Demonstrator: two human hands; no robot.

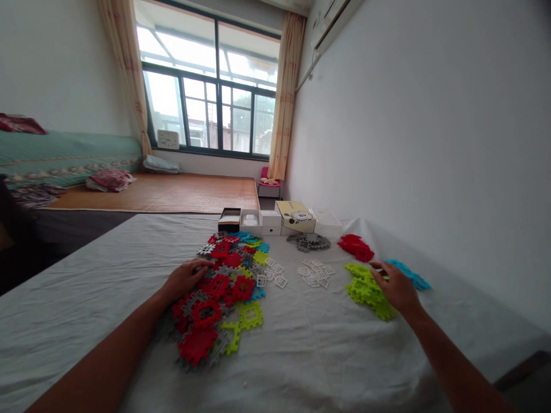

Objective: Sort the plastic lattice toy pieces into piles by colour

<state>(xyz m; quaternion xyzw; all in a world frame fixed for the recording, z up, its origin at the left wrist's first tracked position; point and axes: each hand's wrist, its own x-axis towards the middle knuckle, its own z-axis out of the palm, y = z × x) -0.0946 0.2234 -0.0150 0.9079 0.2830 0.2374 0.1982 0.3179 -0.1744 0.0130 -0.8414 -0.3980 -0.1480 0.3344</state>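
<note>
Left hand (185,278) and right hand (398,289) lie seemingly slack on tiles (206,312); yellow box (297,217) lettering unreadable.

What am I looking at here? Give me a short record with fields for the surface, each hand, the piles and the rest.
Surface: table under a white cloth
Left hand: palm down on the mixed pile of red, grey, green and blue toothed tiles; grip unclear
Right hand: on the green pile, fingertips near the blue pile
Other sorted piles: red pile, grey pile, white pieces
Far edge: row of small boxes
Background: window, curtains, low bed
</note>
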